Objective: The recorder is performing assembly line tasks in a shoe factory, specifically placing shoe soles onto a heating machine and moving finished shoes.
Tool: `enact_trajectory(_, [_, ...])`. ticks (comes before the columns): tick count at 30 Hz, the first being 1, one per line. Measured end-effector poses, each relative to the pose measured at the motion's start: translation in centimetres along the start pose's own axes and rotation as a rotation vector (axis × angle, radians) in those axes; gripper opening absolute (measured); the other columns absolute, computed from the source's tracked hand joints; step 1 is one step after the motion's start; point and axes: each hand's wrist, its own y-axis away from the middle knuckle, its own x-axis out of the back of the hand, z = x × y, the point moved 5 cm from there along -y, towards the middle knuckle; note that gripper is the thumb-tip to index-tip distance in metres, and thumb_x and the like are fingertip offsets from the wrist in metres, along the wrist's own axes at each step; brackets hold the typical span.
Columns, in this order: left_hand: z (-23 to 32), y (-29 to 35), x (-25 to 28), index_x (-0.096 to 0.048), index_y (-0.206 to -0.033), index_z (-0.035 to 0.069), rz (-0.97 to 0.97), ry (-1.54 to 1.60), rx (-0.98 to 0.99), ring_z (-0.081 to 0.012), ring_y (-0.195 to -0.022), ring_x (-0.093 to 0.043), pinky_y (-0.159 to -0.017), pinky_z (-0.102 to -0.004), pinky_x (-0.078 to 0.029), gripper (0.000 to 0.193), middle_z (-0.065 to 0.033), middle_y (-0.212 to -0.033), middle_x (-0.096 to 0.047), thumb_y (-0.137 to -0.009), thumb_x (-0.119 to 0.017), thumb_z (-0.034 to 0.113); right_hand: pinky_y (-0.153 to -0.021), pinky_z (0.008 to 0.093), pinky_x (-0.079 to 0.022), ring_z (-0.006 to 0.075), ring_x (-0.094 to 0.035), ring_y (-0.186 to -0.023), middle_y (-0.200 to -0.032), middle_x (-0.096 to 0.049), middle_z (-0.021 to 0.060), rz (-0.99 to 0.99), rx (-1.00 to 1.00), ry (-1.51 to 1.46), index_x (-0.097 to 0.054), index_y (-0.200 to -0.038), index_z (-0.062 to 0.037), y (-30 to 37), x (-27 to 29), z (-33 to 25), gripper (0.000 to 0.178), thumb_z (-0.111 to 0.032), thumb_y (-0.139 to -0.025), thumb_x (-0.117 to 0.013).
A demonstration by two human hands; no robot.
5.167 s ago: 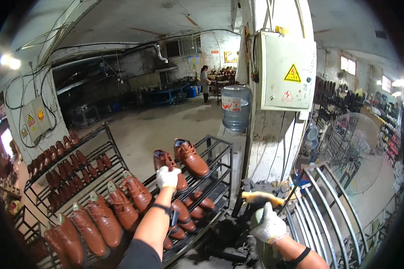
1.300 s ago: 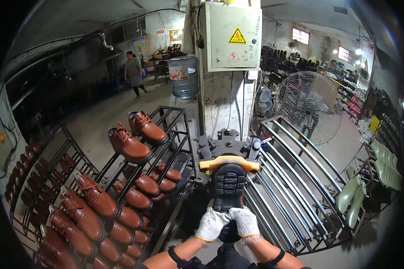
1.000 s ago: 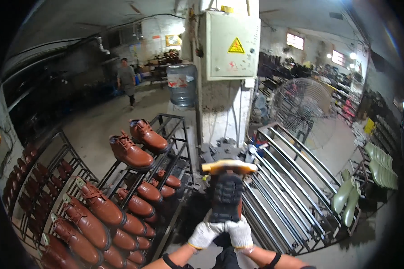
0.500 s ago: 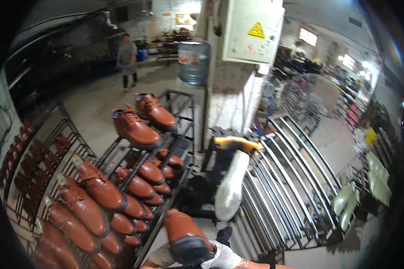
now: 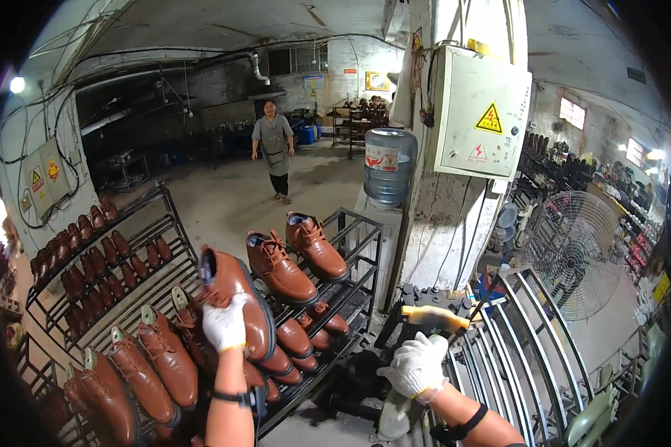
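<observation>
My left hand [image 5: 226, 325], in a white knit glove, grips a brown leather lace-up shoe [image 5: 247, 287] by its lacing side. This shoe is over the black shoe rack [image 5: 365, 253], left of two brown ankle shoes [image 5: 283, 270] on the top bars. More brown shoes [image 5: 168, 354] stand in a row at the left, pale lasts showing at their openings. My right hand [image 5: 416, 366], also gloved, has its fingers curled round the upper part of a pale green shoe last [image 5: 395, 421]. Its palm hides part of the last.
Beside my right hand is a rack of metal bars [image 5: 511, 346], with a yellow-edged piece [image 5: 434, 316] behind. Further back stand a pillar with an electrical box [image 5: 481, 112], a water bottle [image 5: 389, 175] and a large fan [image 5: 572, 261]. A person [image 5: 274, 145] stands on the floor beyond.
The brown shoe went from low centre, near both hands, up and left over the rack in my left hand. My right hand moved up onto the shoe last. The view has tilted upward.
</observation>
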Motion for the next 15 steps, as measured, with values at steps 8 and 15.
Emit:
enact_trajectory(8, [7.6, 15.3, -8.1, -0.059, -0.092, 0.002, -0.245, -0.410, -0.100, -0.0308, -0.079, -0.055, -0.079, -0.0465, -0.046, 0.022, -0.0110, -0.083, -0.055, -0.081, -0.077, 0.010, -0.090, 0.0497, -0.056, 0.0460, -0.068, -0.105, -0.116, -0.066, 0.0288, -0.376, -0.762, -0.236, -0.039, -0.143, 0.0030, 3.3, 4.2, 6.7, 0.087, -0.031, -0.077, -0.083])
enact_trajectory(15, [-1.4, 43.4, -17.7, -0.064, -0.137, 0.007, -1.677, 0.196, 0.066, -0.0254, -0.115, -0.069, -0.104, -0.0354, -0.052, 0.040, -0.0119, -0.124, -0.072, -0.098, -0.069, 0.018, -0.094, 0.0379, -0.056, 0.0221, -0.069, -0.103, -0.113, -0.071, 0.0081, 0.255, -0.708, -1.335, -0.061, -0.128, -0.0025, 9.7, 8.5, 12.3, 0.061, -0.011, -0.071, -0.082])
